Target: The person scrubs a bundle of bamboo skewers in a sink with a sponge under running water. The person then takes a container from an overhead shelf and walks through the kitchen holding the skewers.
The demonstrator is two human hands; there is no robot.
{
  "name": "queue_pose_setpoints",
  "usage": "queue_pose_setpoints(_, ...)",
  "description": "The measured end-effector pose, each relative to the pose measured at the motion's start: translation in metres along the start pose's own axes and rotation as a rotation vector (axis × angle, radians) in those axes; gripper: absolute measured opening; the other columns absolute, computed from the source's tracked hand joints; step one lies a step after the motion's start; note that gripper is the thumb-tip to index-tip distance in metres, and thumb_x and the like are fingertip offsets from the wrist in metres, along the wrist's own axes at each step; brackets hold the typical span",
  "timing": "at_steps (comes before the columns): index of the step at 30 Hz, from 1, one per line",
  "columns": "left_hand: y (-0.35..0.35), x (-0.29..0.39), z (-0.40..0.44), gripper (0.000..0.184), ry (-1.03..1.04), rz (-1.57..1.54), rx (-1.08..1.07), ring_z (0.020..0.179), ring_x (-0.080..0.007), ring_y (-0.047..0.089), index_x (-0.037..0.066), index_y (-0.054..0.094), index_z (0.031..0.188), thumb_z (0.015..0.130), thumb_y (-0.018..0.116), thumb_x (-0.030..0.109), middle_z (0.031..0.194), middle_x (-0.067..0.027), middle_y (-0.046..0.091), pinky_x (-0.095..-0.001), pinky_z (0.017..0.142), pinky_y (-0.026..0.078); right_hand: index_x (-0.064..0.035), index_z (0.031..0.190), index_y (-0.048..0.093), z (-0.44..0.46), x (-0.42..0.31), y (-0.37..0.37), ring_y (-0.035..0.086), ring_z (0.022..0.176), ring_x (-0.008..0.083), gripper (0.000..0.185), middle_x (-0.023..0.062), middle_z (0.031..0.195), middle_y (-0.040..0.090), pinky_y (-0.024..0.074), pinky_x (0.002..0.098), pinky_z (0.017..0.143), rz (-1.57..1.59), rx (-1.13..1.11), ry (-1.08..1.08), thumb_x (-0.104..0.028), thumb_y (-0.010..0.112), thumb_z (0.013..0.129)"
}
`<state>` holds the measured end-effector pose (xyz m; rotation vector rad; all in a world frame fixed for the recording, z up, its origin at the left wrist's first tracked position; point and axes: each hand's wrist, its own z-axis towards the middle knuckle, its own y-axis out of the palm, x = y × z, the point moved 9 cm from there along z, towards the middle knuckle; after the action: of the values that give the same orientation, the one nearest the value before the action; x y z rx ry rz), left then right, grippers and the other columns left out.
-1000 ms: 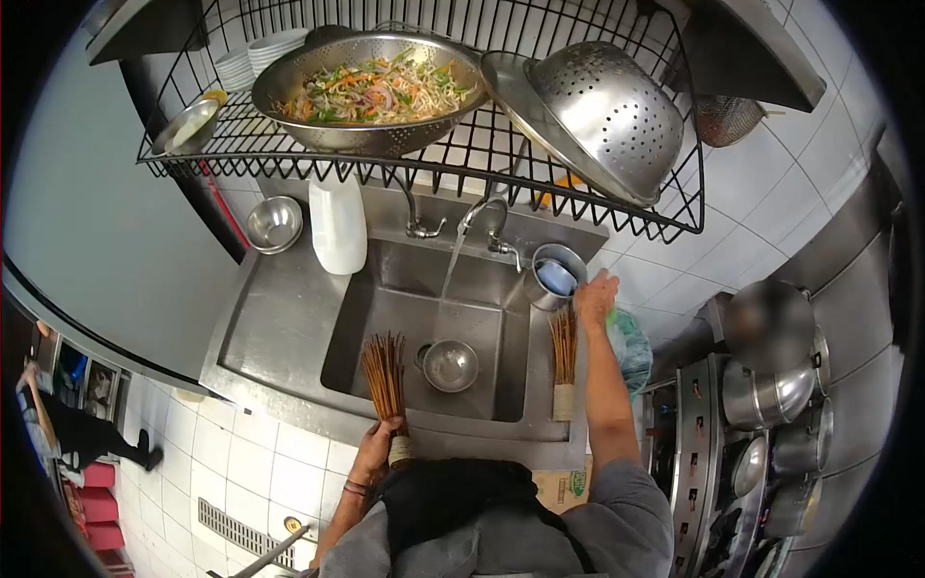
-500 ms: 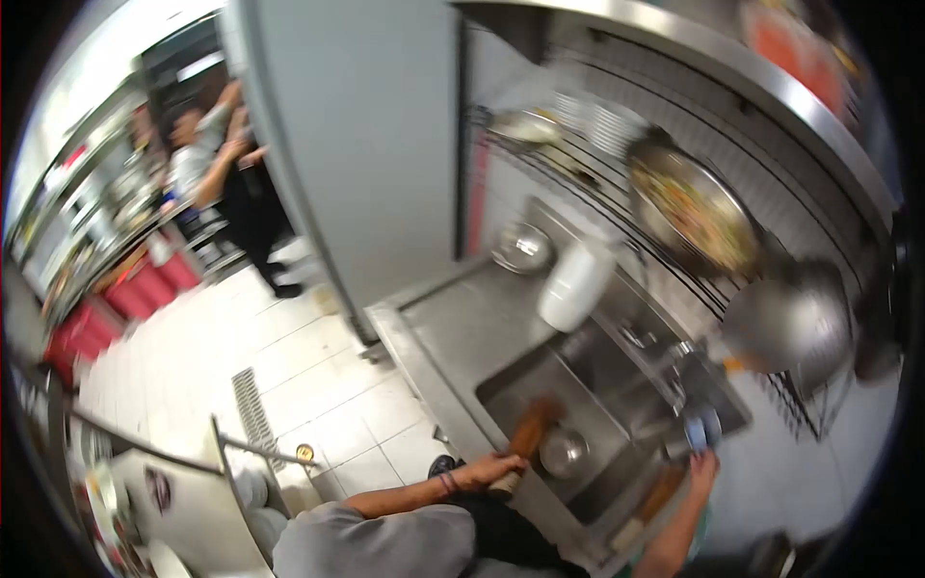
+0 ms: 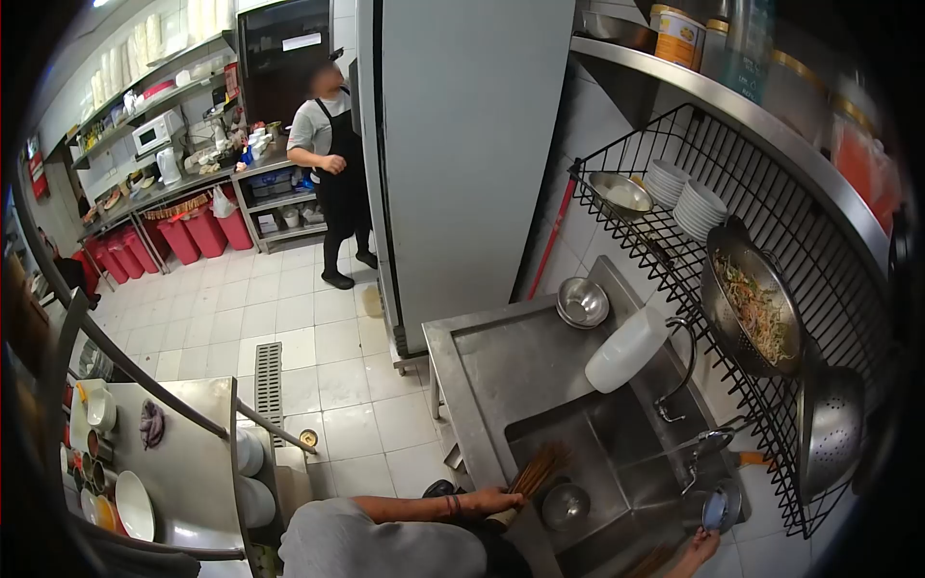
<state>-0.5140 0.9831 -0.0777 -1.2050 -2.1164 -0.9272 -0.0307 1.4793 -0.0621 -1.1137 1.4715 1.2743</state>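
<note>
My left hand (image 3: pixel 501 501) is wrapped round the base of a bundle of thin brown sticks (image 3: pixel 541 468), whose tips reach over the sink (image 3: pixel 626 472). A small metal bowl (image 3: pixel 566 506) lies in the sink beside the sticks. Low at the right, my right hand (image 3: pixel 701 547) has its fingers on a small blue container (image 3: pixel 714 511) at the mouth of a metal pot (image 3: pixel 733 499). Part of a second stick bundle (image 3: pixel 647 563) shows at the bottom edge. The faucet (image 3: pixel 711 439) is behind the sink.
A white jug (image 3: pixel 626 350) and metal bowls (image 3: pixel 583 302) stand by the sink. Above hangs a wire rack (image 3: pixel 665 252) with plates (image 3: pixel 700 208), a colander of vegetables (image 3: pixel 752 308) and an upturned colander (image 3: pixel 832 431). Another person (image 3: pixel 332 164) stands beside the tall grey cabinet (image 3: pixel 453 173).
The view has swung left, bringing the other person and the back shelves into sight. Both hands keep their places at the sticks and the blue container, which now sits tilted at the pot's mouth.
</note>
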Motion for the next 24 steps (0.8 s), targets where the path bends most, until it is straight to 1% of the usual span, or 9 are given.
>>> queue_pose_setpoints(2,-0.018,-0.028,0.046,0.055,0.063,0.101,0.063,0.107,-0.0182,0.062,0.001,0.069,0.119,0.096,0.062,0.051,0.114,-0.0077,0.07,-0.0329,0.096,0.049,-0.0057,0.075,0.055,0.036,0.022,-0.015,0.057,0.068,0.0172,0.016,0.004,0.075,0.056,0.0517,0.0337,0.067,0.004,-0.118,0.017,-0.017,0.061,0.084)
queue_pose_setpoints(3,-0.008,-0.004,0.032,0.056,0.134,0.198,0.111,0.098,-0.0201,0.064,-0.001,0.07,0.112,0.095,0.062,0.052,0.107,-0.0085,0.07,-0.0362,0.088,0.051,-0.0055,0.08,0.06,-0.066,-0.047,0.066,0.062,0.073,0.0184,0.009,0.006,0.08,0.062,0.0522,0.0341,0.063,0.154,0.14,-0.033,-0.014,0.063,0.082)
queue_pose_setpoints(4,-0.004,0.018,0.001,0.049,0.302,0.35,-0.038,0.111,-0.0202,0.061,0.003,0.068,0.124,0.104,0.051,0.044,0.12,-0.0104,0.069,-0.0343,0.1,0.048,-0.0069,0.086,0.063,-0.032,-0.012,0.047,0.063,0.078,0.021,0.007,0.0069,0.087,0.065,0.0535,0.0366,0.066,0.177,-0.007,-0.008,-0.011,0.067,0.082)
queue_pose_setpoints(5,-0.004,0.027,-0.011,0.047,0.12,0.468,0.004,0.107,-0.0199,0.062,0.002,0.069,0.12,0.102,0.052,0.043,0.117,-0.0099,0.069,-0.036,0.096,0.049,-0.0089,0.094,0.063,-0.058,-0.013,0.071,0.064,0.083,0.023,0.014,0.007,0.094,0.066,0.0545,0.0396,0.071,0.242,-0.062,0.012,-0.008,0.07,0.082)
queue_pose_setpoints(6,-0.006,0.009,0.016,0.05,0.355,0.483,-0.099,0.106,-0.0185,0.063,0.003,0.068,0.122,0.098,0.057,0.045,0.116,-0.0089,0.07,-0.0363,0.094,0.05,-0.0109,0.101,0.062,-0.059,0.011,0.071,0.064,0.088,0.0238,0.019,0.0069,0.098,0.066,0.0551,0.0415,0.075,0.269,-0.077,0.062,-0.01,0.071,0.084)
queue_pose_setpoints(7,-0.008,0.009,0.009,0.054,0.13,0.352,-0.017,0.104,-0.0185,0.064,-0.001,0.064,0.127,0.095,0.064,0.043,0.115,-0.0097,0.069,-0.0355,0.093,0.05,-0.0119,0.089,0.059,-0.104,-0.006,0.112,0.059,0.079,0.0206,0.012,0.0045,0.085,0.059,0.0545,0.0395,0.075,0.327,-0.051,0.084,-0.011,0.07,0.085)
queue_pose_setpoints(11,-0.003,0.005,0.012,0.059,0.14,0.271,0.048,0.1,-0.0206,0.066,-0.012,0.065,0.116,0.091,0.069,0.041,0.104,-0.0145,0.072,-0.0331,0.089,0.052,-0.007,0.079,0.059,-0.162,0.019,0.168,0.057,0.058,0.0188,0.01,0.0065,0.07,0.055,0.0584,0.0402,0.059,0.177,0.135,0.283,0.0,0.066,0.08)
queue_pose_setpoints(15,0.007,0.017,0.006,0.066,0.061,0.379,-0.018,0.1,-0.0205,0.066,-0.012,0.063,0.121,0.089,0.071,0.045,0.107,-0.0161,0.072,-0.0325,0.089,0.051,-0.0032,0.087,0.053,-0.169,0.074,0.207,0.057,0.051,0.0178,0.015,0.0072,0.065,0.054,0.0616,0.0442,0.055,0.24,-0.02,0.381,0.002,0.063,0.079)
queue_pose_setpoints(24,0.013,0.019,0.006,0.066,0.022,0.356,-0.107,0.103,-0.0217,0.065,-0.014,0.061,0.121,0.09,0.072,0.044,0.111,-0.0163,0.07,-0.0326,0.091,0.05,-0.0084,0.075,0.054,-0.191,0.1,0.252,0.056,0.051,0.0173,0.014,0.0042,0.062,0.056,0.0595,0.042,0.06,0.136,0.01,0.439,0.002,0.062,0.081)
